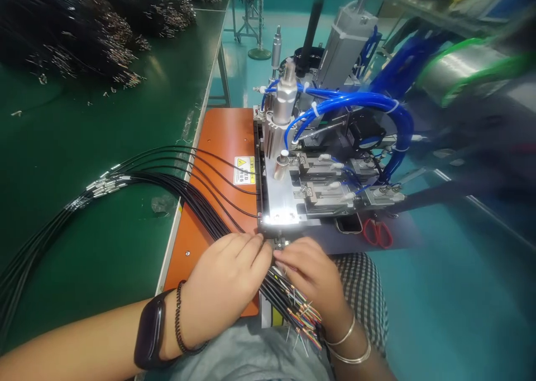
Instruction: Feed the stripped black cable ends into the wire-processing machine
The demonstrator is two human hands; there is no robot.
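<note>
My left hand (224, 289) lies over a bundle of black cables (196, 202) on the orange plate (221, 141), its fingertips pinched at a small fixture (278, 241) at the machine's front edge. My right hand (312, 277) meets it from the right, fingers curled at the same fixture. Stripped cable ends with coloured inner wires (299, 311) fan out under my right hand. What the fingertips grip is hidden, though it looks like a cable end.
A metal machine (293, 174) with blue air hoses (355, 99) stands behind my hands. Red-handled scissors (377, 233) lie to its right. Piles of black cables (84, 40) cover the green bench (62, 146) at the far left.
</note>
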